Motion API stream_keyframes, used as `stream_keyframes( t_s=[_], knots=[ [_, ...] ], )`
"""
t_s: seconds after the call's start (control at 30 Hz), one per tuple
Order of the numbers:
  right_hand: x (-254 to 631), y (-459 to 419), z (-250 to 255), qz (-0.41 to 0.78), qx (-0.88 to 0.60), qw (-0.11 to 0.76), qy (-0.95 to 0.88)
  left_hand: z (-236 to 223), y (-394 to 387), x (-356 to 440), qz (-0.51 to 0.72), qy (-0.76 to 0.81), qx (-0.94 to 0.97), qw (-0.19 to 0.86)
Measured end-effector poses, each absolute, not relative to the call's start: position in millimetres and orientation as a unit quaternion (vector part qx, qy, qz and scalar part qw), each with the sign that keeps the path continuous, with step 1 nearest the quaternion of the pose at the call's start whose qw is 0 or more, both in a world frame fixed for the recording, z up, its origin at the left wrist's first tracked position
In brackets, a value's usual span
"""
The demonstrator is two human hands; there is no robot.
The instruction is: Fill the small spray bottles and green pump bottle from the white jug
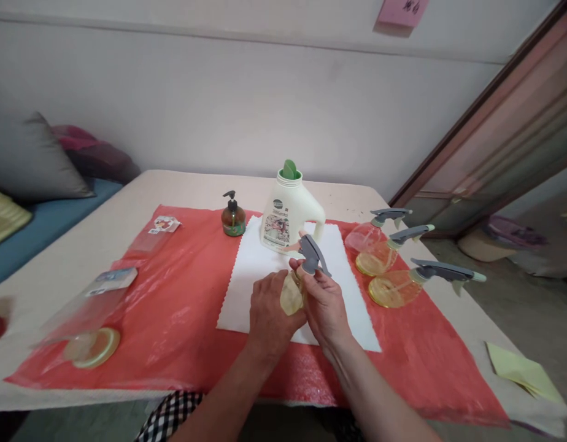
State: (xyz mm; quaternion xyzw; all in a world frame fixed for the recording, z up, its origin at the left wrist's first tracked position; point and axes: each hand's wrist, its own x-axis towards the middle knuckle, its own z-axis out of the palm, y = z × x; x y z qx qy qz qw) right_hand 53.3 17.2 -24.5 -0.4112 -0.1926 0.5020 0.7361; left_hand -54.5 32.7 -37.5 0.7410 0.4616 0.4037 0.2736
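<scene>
Over the white cloth (240, 294), both hands hold a spray bottle (291, 296) with a pale yellow see-through body and a grey trigger head. My left hand (268, 307) is wrapped round its body. Closed at the neck, just under the trigger head, is my right hand (327, 307); some of its fingers are hidden. Behind the bottle stands a cream jug (283, 212) with a handle and a green piece in its mouth. A brown pump bottle (233, 220) stands to the left of the jug.
On the red plastic sheet (186, 294), three more spray bottles lie tilted at the right, the nearest a yellow spray bottle (394, 288). Clear packaging (97, 301) and a yellowish round object (104, 350) lie at the left. Yellow paper (523, 368) is near the right table edge.
</scene>
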Motion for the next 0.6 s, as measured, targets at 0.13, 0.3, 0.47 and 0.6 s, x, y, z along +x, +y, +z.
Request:
stream_keyframes(
  t_s=[0.13,0.3,0.47,0.6],
  knots=[
    [60,15,-18,0.512,-0.400,0.732,-0.203,-37,31,-52,0.398,0.460,0.732,0.307],
    [59,13,-18,0.487,-0.435,0.730,-0.205,-38,28,-48,0.421,0.494,0.649,0.397],
    [69,12,-10,0.400,-0.435,0.771,-0.239,-36,32,-49,0.460,0.415,0.487,0.616],
    [80,9,2,0.409,-0.390,0.791,-0.234,-30,35,-50,0.379,0.372,0.272,0.802]
  ],
)
